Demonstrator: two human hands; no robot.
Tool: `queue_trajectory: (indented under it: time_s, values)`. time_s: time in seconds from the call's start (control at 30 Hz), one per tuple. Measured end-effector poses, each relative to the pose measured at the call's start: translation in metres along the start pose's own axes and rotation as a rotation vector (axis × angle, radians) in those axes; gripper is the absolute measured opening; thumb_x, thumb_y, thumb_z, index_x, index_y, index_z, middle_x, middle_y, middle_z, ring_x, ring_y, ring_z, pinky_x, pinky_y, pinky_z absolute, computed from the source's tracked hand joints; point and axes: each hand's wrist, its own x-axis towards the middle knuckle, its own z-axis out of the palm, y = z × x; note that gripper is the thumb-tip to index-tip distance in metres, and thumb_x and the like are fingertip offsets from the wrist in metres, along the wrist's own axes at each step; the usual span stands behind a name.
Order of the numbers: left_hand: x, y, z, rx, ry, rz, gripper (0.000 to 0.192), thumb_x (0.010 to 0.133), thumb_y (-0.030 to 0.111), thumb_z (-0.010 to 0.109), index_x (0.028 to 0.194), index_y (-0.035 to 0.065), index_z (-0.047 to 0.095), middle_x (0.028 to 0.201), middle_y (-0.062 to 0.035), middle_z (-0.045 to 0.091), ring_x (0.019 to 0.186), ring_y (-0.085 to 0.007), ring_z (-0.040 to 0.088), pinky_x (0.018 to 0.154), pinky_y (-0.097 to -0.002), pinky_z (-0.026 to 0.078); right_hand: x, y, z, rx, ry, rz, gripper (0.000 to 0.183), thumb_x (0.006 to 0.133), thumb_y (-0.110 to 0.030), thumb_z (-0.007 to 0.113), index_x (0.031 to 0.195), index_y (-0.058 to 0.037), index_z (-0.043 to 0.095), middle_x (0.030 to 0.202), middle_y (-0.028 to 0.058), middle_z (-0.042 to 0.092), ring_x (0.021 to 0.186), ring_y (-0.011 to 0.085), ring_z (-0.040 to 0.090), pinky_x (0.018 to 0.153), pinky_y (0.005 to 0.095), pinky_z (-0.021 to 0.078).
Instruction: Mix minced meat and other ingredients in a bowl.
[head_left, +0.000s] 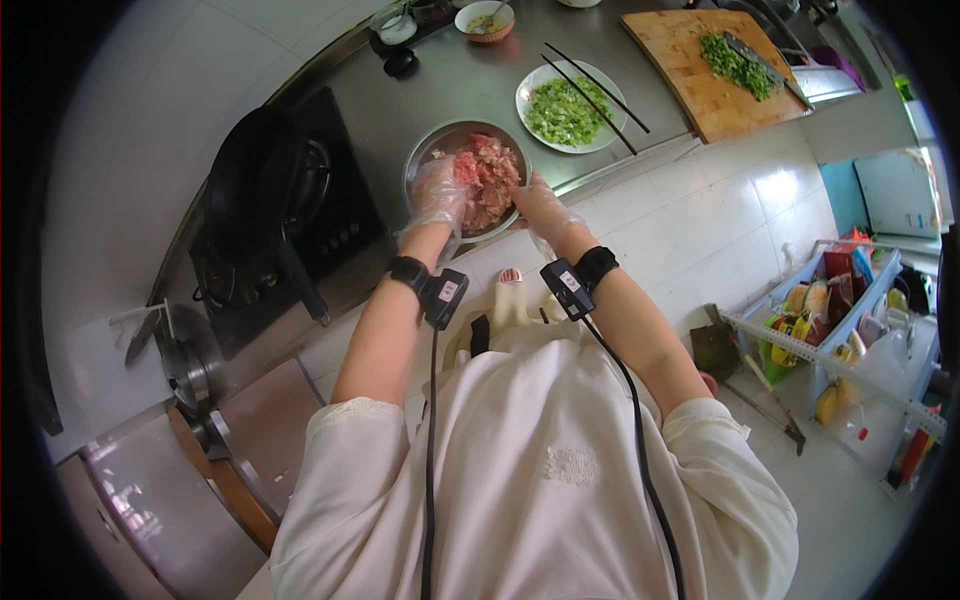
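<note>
A round stainless steel bowl (414, 150) of pink minced meat (491, 180) is at the front edge of the steel counter. My left hand (441, 191), in a clear plastic glove, reaches into it against the left side of the meat. Its fingertips are hidden, so their grip does not show. Also gloved, my right hand (540, 202) holds the bowl's rim on the right. Just beyond, a white plate (526, 133) carries chopped green vegetable (568, 112), with two dark chopsticks (592, 96) lying across it.
Left of the bowl, a black wok (247, 172) sits on the gas hob (345, 202), its handle (300, 277) towards me. A wooden cutting board (675, 67) at the right bears chopped greens and a knife (757, 60). A small sauce bowl (486, 26) stands behind. A storage rack (832, 352) is at right.
</note>
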Motion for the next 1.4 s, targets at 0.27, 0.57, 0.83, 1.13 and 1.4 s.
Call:
queue_trajectory:
  time_s: [0.27,0.57,0.83,1.13,1.4]
  values:
    - [0.0,-0.002,-0.01,0.234,-0.127,0.209,0.048,0.084,0.03,0.069,0.127,0.012,0.056,0.134,-0.0175,0.052,0.122,-0.0376,0.051,0.103,-0.0423,0.042,0.006,0.015,0.001,0.106,-0.01,0.014,0.047,0.091,-0.013,0.053,0.135,-0.0008,0.044,0.116,0.0196,0.063,0.099,0.0347,0.066,0.075,0.0427,0.0602]
    - [0.016,-0.008,-0.003,0.125,-0.128,0.213,0.025,0.087,0.018,0.063,0.109,0.0047,0.059,0.109,-0.0203,0.061,0.102,-0.0403,0.057,0.088,-0.0442,0.047,-0.014,-0.008,-0.004,-0.224,0.029,-0.009,0.052,0.091,-0.017,0.049,0.139,0.0025,0.041,0.124,0.0257,0.059,0.115,0.0346,0.059,0.099,0.0392,0.0466]
    - [0.017,-0.015,-0.005,-0.047,-0.044,-0.004,0.021,0.092,0.022,0.063,0.105,0.0054,0.064,0.098,-0.0155,0.068,0.093,-0.0314,0.065,0.081,-0.0384,0.049,0.003,0.006,-0.005,-0.283,0.07,-0.124,0.051,0.09,-0.02,0.048,0.136,0.0011,0.041,0.124,0.027,0.058,0.116,0.0383,0.057,0.098,0.0406,0.046]
    - [0.011,0.008,-0.019,-0.185,-0.127,-0.202,0.024,0.092,0.026,0.065,0.107,0.0062,0.066,0.094,-0.01,0.069,0.084,-0.0189,0.065,0.07,-0.034,0.051,0.003,0.005,-0.01,-0.313,0.06,-0.156,0.044,0.088,-0.02,0.05,0.127,0.0011,0.047,0.122,0.0283,0.059,0.118,0.0401,0.055,0.1,0.0416,0.0436]
    - [0.021,-0.016,-0.027,-0.813,-0.357,-0.453,0.033,0.091,0.029,0.062,0.12,0.0146,0.057,0.094,0.002,0.06,0.074,-0.0099,0.055,0.057,-0.025,0.044,0.008,0.007,-0.008,-0.295,0.039,-0.137,0.047,0.089,-0.02,0.05,0.13,0.0009,0.046,0.123,0.028,0.058,0.119,0.0388,0.054,0.1,0.0409,0.0437]
